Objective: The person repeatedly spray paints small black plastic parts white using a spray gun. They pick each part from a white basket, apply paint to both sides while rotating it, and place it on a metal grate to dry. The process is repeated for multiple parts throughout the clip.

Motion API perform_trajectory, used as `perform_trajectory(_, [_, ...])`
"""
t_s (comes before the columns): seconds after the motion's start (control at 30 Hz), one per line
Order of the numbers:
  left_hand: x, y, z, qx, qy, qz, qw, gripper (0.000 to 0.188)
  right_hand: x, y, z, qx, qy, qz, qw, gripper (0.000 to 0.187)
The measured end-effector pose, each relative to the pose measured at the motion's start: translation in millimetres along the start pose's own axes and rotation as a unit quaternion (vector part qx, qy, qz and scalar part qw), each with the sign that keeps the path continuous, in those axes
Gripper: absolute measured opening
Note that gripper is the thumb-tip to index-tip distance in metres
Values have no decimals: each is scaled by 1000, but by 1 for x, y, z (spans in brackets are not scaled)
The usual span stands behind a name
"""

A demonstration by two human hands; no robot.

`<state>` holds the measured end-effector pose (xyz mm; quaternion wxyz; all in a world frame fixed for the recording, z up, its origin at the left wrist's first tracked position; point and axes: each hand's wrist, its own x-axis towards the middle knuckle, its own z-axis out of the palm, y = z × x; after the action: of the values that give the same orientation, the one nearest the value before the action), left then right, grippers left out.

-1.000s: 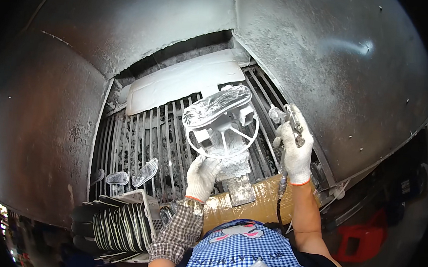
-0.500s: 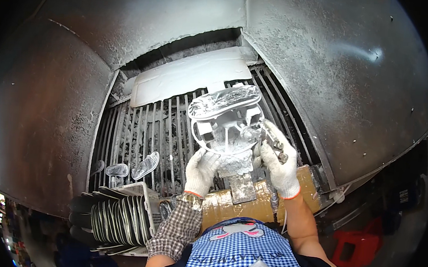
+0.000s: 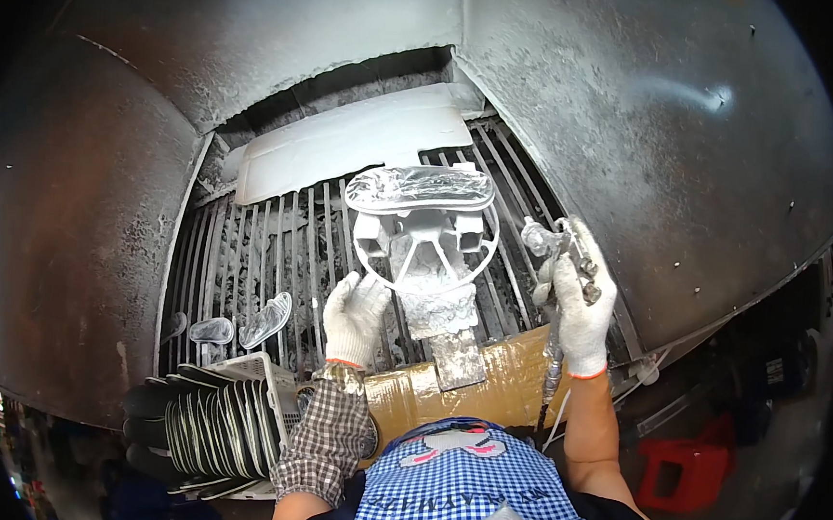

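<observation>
A shoe sole (image 3: pixel 420 191), its top covered with shiny clear film and its side white, lies across a white-coated stand. The stand has a ring like a small wheel (image 3: pixel 431 287) with spokes. My left hand (image 3: pixel 354 318), in a white knit glove, is at the ring's lower left edge with its fingers extended; whether the fingertips touch the ring I cannot tell. Right of the stand, apart from it, my gloved right hand (image 3: pixel 582 315) is wrapped round a spray gun (image 3: pixel 544 240) crusted with grey-white residue. Its hose runs down past my wrist.
Metal booth walls (image 3: pixel 664 171) enclose a slatted grate (image 3: pixel 283 241). A white board (image 3: pixel 348 139) lies at the back. Smaller film-covered pieces (image 3: pixel 265 321) rest on the grate at left. Nearer stands a white crate (image 3: pixel 277 386) with several dark soles (image 3: pixel 221 427). A red stool (image 3: pixel 682 475) is at right.
My right hand has moved right with the spray gun, away from the stand. The ring and sole have turned, so the sole lies more level. My left hand has shifted slightly left.
</observation>
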<state>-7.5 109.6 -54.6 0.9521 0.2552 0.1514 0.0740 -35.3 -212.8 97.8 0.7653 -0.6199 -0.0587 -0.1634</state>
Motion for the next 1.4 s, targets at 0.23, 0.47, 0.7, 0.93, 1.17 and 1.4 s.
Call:
perform_trajectory(0.23, [-16,-37,15,55,-11,-28,998,23,-22,-14,0,-23,-56,22,998,54])
perform_trajectory(0.47, [-25,-71,19,-9,-46,-114,992,46,-22,-14,1,8,-20,21,1000,57])
perform_trajectory(0.7, [-22,-53,11,-10,-52,-105,993,50,-30,-23,-6,18,-57,41,997,56])
perform_trajectory(0.93, [-18,-35,2,-18,-55,-84,995,51,-32,-26,-1,12,-38,48,998,55])
perform_trajectory(1.17, [-13,-16,-1,-5,-29,-43,999,44,-34,-22,-1,16,-59,51,997,55])
perform_trajectory(1.4, [-4,-9,-12,14,12,-2,1000,43,-33,-15,6,21,-105,37,994,55])
